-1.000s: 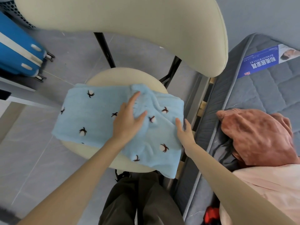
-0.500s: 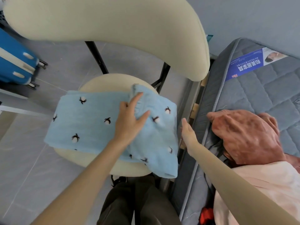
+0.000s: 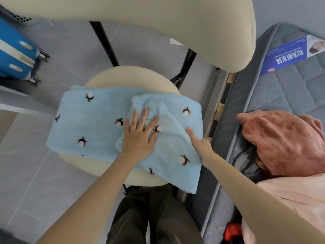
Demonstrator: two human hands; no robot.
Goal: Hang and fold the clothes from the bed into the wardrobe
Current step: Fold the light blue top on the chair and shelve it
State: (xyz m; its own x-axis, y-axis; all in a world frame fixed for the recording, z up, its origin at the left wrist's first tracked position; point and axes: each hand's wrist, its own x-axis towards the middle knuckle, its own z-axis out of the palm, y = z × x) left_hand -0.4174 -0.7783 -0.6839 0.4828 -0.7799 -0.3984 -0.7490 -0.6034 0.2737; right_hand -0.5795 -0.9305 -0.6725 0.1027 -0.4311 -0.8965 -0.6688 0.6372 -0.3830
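Nearest, the person's dark trousers (image 3: 149, 217) stood against the front edge of the cream chair seat (image 3: 126, 74), which served as the folding surface. The light-blue fleece garment (image 3: 91, 124), dotted with cotton-boll motifs, lay across that seat. It overhung the left edge and drooped off the front right edge.

The step in hand looked like folding. An elastic-edged part was doubled over the garment's middle. The left hand (image 3: 139, 136) lay flat on it, fingers straight and spread, pressing the fold down and gripping nothing. The right hand (image 3: 202, 145) rested at the garment's right edge with one digit stretched out on the cloth. Its other fingers were hidden, so whether it pinched the edge could not be told.

The next move probably called for bringing the hanging right side in over the pressed part. The left hand would need to anchor it, since soft fleece on a rounded seat could slide off.

Just beside the chair on the right ran the grey mattress (image 3: 281, 95). A rust-coloured garment (image 3: 284, 141) was heaped near its left edge, and a pale pink garment (image 3: 295, 199) lay nearer the person, both apparently yet to be dealt with.

Farther off, the chair's backrest (image 3: 158, 23) curved over the seat and might crowd a wide sweep of cloth. A blue suitcase (image 3: 14, 55) stood on the floor at far left. No wardrobe was in view.
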